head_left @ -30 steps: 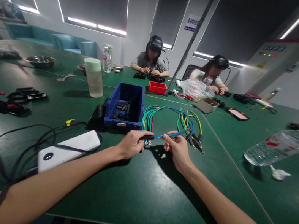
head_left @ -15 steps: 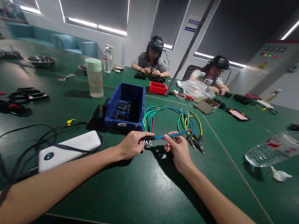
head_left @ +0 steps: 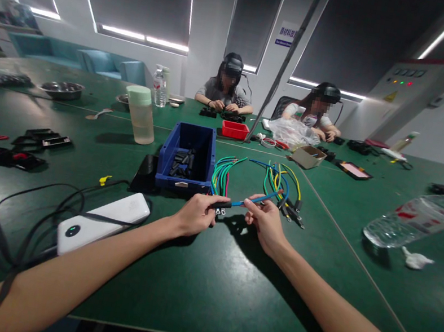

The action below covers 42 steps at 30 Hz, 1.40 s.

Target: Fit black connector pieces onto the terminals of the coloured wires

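My left hand (head_left: 197, 214) pinches the black sleeved end (head_left: 221, 204) of a blue wire (head_left: 256, 199) just above the green table (head_left: 202, 277). My right hand (head_left: 266, 221) grips the same wire a little further along, so the wire runs between both hands. Behind the hands lie a bundle of green, blue and red wires (head_left: 220, 174) and a second fan of coloured wires with black ends (head_left: 282, 188). A blue bin (head_left: 186, 155) holding black sleeves stands just behind my left hand.
A white power bank (head_left: 102, 222) with a black cable lies at the left. A translucent cup (head_left: 140, 115), a lying water bottle (head_left: 412, 218), a red tray (head_left: 234, 129) and black clips (head_left: 28, 146) stand around. Two people work across the table.
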Motion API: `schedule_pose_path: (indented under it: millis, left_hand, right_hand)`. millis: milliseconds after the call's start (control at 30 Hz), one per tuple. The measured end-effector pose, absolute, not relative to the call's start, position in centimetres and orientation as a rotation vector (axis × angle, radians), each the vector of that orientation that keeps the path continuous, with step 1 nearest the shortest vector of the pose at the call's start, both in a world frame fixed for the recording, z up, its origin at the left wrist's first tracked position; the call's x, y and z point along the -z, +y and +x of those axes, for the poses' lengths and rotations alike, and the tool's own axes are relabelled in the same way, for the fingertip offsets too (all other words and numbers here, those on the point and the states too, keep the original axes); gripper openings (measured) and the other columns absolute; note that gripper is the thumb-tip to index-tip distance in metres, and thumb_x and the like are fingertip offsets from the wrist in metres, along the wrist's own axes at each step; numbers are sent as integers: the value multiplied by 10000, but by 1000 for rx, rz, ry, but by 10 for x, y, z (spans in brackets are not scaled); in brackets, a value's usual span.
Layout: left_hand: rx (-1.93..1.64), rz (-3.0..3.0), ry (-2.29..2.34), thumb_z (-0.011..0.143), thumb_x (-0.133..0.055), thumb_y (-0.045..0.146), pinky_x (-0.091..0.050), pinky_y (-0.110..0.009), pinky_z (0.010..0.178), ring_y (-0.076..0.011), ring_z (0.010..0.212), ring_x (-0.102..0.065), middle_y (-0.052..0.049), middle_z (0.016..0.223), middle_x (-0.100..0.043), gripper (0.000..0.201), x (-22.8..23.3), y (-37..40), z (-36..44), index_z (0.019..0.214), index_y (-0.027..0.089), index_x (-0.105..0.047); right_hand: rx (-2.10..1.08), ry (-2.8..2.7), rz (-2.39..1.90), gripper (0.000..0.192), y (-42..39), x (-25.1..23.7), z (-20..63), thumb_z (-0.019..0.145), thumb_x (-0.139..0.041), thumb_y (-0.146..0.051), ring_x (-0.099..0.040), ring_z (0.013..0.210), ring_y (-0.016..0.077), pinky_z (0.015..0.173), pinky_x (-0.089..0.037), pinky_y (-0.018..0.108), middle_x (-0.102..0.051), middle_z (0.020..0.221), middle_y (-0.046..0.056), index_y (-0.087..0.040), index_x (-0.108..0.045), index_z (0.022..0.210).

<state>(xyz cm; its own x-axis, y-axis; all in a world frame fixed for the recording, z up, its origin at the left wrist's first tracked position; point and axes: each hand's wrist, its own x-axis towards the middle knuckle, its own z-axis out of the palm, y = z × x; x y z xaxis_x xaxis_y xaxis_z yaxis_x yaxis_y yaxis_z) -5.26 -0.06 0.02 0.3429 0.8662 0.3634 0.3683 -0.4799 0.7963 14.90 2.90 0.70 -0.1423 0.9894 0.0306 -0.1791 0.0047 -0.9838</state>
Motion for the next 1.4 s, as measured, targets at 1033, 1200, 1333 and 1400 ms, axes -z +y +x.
schedule_pose_path:
  millis: [1033, 1200, 1333, 1400]
  left_hand:
    - [-959, 2094, 1134, 815, -421, 96, -506, -217, 620, -94, 582, -639, -45, 909, -698, 448, 4, -1, -50, 1234, 182, -551]
    - [-972, 2079, 1121, 819, -420, 102, -506, -213, 616, -86, 574, -629, -46, 923, -696, 443, 4, -1, -50, 1234, 185, -551]
    - [-965, 2079, 1125, 821, -423, 107, -509, -216, 625, -88, 576, -631, -46, 922, -697, 439, 4, -1, -50, 1234, 185, -550]
    - [-963, 2082, 1122, 819, -423, 104, -510, -217, 626, -88, 579, -633, -49, 930, -696, 441, 3, -1, -50, 1235, 179, -549]
  right_hand:
    - [-1396, -1285, -1008, 363, 25, -8, 144, 647, -762, -403, -489, 424, 80, 415, -349, 185, -553, 520, -40, -170, -566, 845]
    - [-1402, -1274, -1009, 366, 26, -8, 144, 644, -767, -398, -492, 431, 80, 417, -353, 182, -548, 519, -41, -167, -567, 846]
    - [-1401, -1275, -1002, 352, 26, -9, 145, 651, -766, -385, -494, 439, 79, 423, -361, 181, -550, 526, -40, -165, -572, 847]
    - [-1404, -1279, -1001, 349, 26, -9, 146, 652, -766, -383, -494, 441, 79, 427, -365, 183, -552, 531, -39, -167, -574, 846]
